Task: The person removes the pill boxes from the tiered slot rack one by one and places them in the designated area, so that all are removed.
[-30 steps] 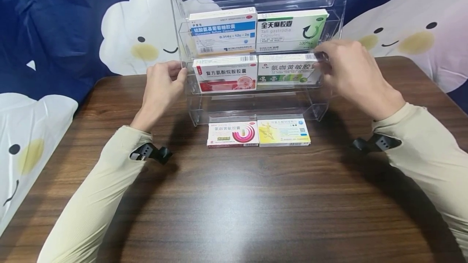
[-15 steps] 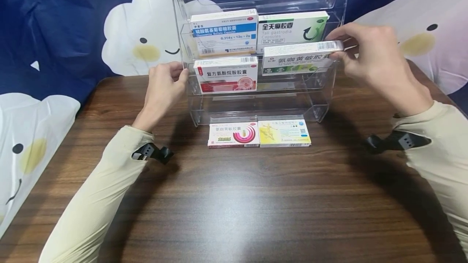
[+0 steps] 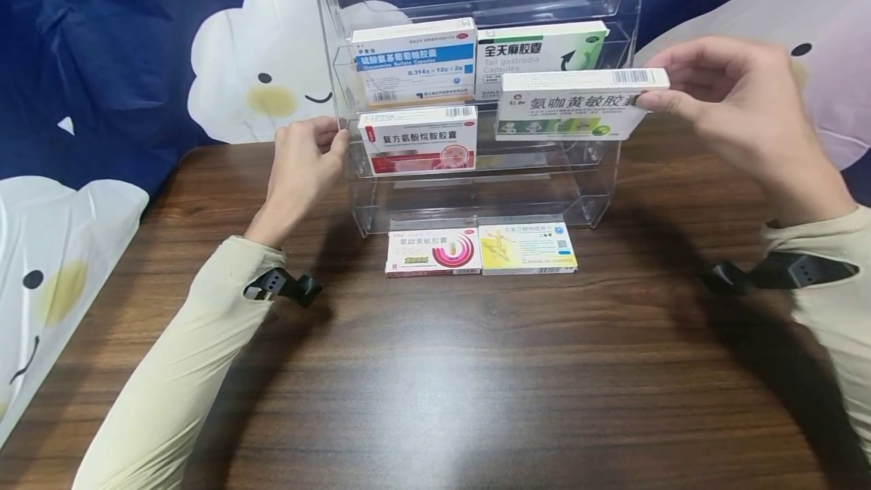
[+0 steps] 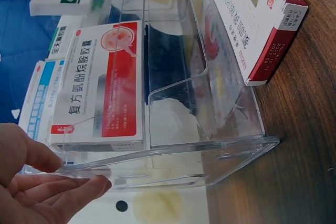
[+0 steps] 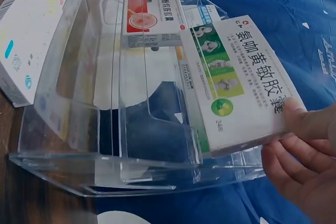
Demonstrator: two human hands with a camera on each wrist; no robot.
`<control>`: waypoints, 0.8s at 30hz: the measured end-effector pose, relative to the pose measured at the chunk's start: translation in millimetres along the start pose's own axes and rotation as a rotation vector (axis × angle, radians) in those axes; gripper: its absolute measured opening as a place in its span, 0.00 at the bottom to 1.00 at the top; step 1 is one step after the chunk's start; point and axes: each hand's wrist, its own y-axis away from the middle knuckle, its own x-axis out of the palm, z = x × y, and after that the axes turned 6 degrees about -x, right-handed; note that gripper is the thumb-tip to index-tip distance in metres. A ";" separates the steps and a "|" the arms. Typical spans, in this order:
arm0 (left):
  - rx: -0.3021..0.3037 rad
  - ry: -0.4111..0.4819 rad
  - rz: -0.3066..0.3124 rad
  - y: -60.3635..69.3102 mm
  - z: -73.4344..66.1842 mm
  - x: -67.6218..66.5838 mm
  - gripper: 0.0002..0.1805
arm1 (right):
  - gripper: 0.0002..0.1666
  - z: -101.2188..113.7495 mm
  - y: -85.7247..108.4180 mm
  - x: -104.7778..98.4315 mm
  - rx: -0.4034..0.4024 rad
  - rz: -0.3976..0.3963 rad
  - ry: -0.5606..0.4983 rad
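A clear plastic tiered display rack stands on the table. My left hand pinches its left side panel between thumb and fingers, as the left wrist view shows. In my right hand a white and green medicine box is held by its right end, in front of the rack and off its shelf. It partly covers a green and white medicine box on the tier above. Beside that one sits a blue and white medicine box. A red and white medicine box stands on the middle tier.
Flat on the table at the rack's foot lie a pink and white medicine box and a yellow and white medicine box, side by side. The brown wooden table reaches back to a blue cloth with cloud faces.
My right hand has lifted the white and green medicine box off the middle tier and drawn it up, right and toward me. The left hand stays at the rack's side.
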 end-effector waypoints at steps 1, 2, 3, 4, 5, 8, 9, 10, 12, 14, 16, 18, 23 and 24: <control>0.001 0.001 -0.002 0.1 0.1 0.0 0.16 | 0.14 -0.2 1.6 -1.2 0.005 0.001 0.005; 0.003 0.005 -0.004 0.0 0.5 0.1 0.16 | 0.14 -0.7 3.0 -2.2 0.007 0.006 0.016; 0.003 0.006 -0.006 -0.1 0.8 0.2 0.16 | 0.14 -1.3 4.4 -3.1 0.012 0.011 0.016; 0.003 0.007 -0.008 -0.1 0.9 0.3 0.16 | 0.15 -2.2 5.8 -3.8 0.017 0.016 0.013; 0.004 0.005 -0.007 -0.2 0.8 0.3 0.16 | 0.15 -3.1 7.2 -4.1 0.018 0.023 0.005; 0.006 0.004 -0.010 -0.6 1.2 0.8 0.16 | 0.15 -7.0 11.3 -3.6 0.009 0.040 -0.005; 0.006 0.000 -0.011 -0.6 1.1 0.8 0.16 | 0.16 -8.3 12.5 -3.0 0.006 0.045 -0.011; 0.007 0.000 -0.011 -0.6 1.1 0.8 0.16 | 0.16 -9.7 13.6 -2.2 0.001 0.051 -0.012; 0.006 0.001 -0.011 -0.8 1.5 1.0 0.16 | 0.16 -12.3 16.0 -1.1 -0.006 0.060 0.002; 0.005 0.004 -0.011 -0.7 1.8 0.9 0.16 | 0.16 -14.5 18.5 -0.6 -0.003 0.069 0.021; 0.005 0.008 -0.013 -0.8 2.2 1.2 0.16 | 0.15 -16.5 21.3 -0.2 0.008 0.079 0.039; 0.007 0.013 -0.016 -0.7 2.3 1.2 0.16 | 0.15 -18.4 24.1 0.6 0.015 0.088 0.056; 0.011 0.015 -0.010 -0.9 2.1 1.2 0.16 | 0.14 -24.4 30.7 6.4 0.007 0.116 0.082; 0.012 0.015 -0.009 -1.0 2.3 1.3 0.16 | 0.14 -25.7 31.9 7.9 0.004 0.122 0.089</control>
